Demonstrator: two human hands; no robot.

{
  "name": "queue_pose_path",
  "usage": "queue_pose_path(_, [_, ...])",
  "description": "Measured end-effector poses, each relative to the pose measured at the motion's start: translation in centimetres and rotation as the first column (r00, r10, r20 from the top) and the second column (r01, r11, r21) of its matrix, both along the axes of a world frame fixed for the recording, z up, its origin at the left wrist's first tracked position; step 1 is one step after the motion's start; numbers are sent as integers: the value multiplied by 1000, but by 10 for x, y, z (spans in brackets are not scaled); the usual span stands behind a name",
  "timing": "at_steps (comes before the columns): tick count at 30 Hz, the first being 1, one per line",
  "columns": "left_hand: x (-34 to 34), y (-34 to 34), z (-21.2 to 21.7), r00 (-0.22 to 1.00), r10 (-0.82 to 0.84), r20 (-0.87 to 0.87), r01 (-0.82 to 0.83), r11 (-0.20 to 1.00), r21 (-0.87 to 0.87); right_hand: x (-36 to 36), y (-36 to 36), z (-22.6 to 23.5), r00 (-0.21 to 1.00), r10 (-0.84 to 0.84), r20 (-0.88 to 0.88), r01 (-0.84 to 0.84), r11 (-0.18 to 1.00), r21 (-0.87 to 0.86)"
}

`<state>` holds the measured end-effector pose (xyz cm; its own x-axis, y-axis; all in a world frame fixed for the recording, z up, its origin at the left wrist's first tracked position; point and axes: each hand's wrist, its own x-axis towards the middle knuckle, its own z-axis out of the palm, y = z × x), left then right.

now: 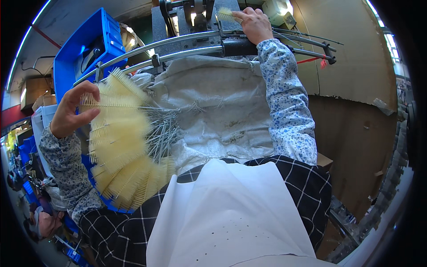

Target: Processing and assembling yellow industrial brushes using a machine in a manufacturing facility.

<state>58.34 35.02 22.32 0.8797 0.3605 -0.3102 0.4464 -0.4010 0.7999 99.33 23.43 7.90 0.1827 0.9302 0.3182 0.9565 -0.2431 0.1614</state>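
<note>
A fanned pile of pale yellow bristle brushes with twisted wire stems lies at my left, stems pointing inward. My left hand is beside the pile's upper end, thumb and fingers curved apart around the bristle tip of one brush without visibly closing on it. At the top of the view, my right hand reaches over the metal rails and pinches a small yellow bristle brush at the machine. Part of that brush is hidden by my fingers.
Two curved metal rails cross in front of the dark machine. A blue plastic bin stands at the far left. Whitish sheeting hangs below the rails, and a white apron covers my lap. A brown board rises at right.
</note>
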Motion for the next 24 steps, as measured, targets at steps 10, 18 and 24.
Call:
queue_pose_path(10, [21,-16,5,999,-10,-32,8,998,-67,-3,0,8,998,45,50,-46,999,24])
queue_pose_path(18, [19,-16,1,991,-132,34,133,991,-30,-3,1,4,996,78,32,-79,997,27])
queue_pose_path(24, [23,-16,4,989,-146,26,146,988,-41,10,2,1,995,103,0,-103,994,28])
